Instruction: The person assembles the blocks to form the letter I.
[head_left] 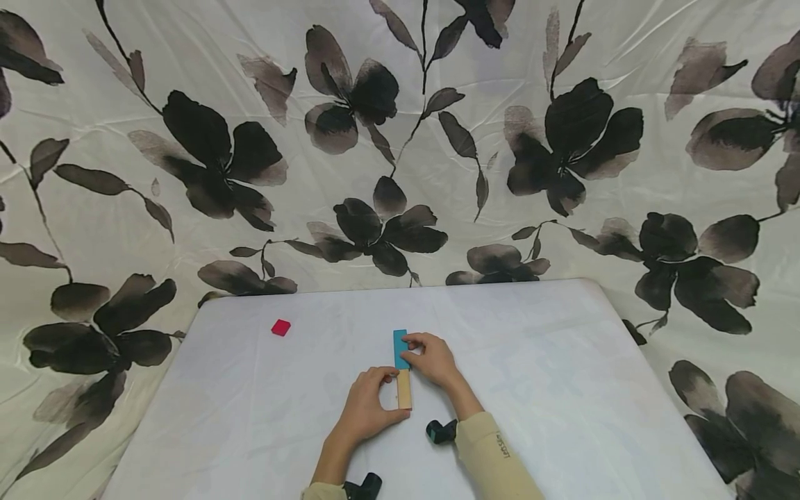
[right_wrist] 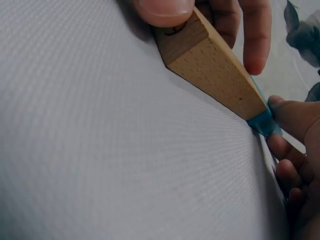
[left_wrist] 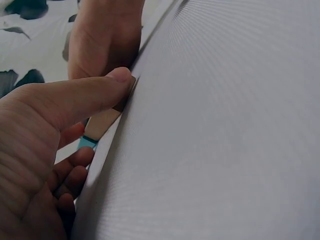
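A plain wooden block (head_left: 404, 392) and a blue block (head_left: 399, 340) lie end to end in a line on the white table, the blue one farther away. My left hand (head_left: 364, 408) holds the wooden block, thumb at its near end and index finger by the joint with the blue block. From the right side, my right hand (head_left: 435, 361) pinches the blue block between thumb and index finger. Close up in the right wrist view, the wooden block (right_wrist: 215, 70) shows a dark mark on its near end, partly covered by the left thumb (right_wrist: 165, 11).
A small red block (head_left: 280, 328) sits by itself at the far left of the white table (head_left: 550, 389). Behind the table hangs a pale cloth (head_left: 475, 208) with dark flowers. Each wrist carries a small black camera (head_left: 441, 431).
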Demonstrator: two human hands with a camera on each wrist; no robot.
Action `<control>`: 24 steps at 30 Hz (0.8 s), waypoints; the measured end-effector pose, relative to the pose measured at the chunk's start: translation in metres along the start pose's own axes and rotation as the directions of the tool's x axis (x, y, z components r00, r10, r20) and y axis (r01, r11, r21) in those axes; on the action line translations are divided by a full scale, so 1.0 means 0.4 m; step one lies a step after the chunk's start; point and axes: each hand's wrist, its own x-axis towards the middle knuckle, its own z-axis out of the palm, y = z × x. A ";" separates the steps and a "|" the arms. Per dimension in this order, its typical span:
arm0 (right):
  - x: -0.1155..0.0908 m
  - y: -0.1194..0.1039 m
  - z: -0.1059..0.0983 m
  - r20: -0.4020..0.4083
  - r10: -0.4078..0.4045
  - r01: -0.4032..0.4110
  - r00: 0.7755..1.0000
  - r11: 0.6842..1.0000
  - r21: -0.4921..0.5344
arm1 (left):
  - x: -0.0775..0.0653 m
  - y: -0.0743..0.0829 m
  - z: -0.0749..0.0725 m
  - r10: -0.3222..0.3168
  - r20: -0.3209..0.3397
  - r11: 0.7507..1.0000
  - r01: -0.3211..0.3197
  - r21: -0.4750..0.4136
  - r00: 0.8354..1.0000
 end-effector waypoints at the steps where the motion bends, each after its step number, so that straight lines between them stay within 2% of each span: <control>1: 0.001 0.000 0.000 -0.001 -0.001 0.001 1.000 1.000 -0.002 | 0.001 0.000 0.000 0.002 -0.001 1.000 -0.002 0.000 1.000; 10: 0.003 0.008 0.003 -0.001 -0.003 0.003 1.000 1.000 -0.007 | 0.004 -0.007 0.002 -0.020 0.010 0.998 0.020 -0.052 1.000; 24: 0.001 0.011 0.001 0.007 0.003 -0.003 1.000 1.000 -0.003 | 0.006 -0.009 0.003 -0.024 0.019 0.997 0.025 -0.067 1.000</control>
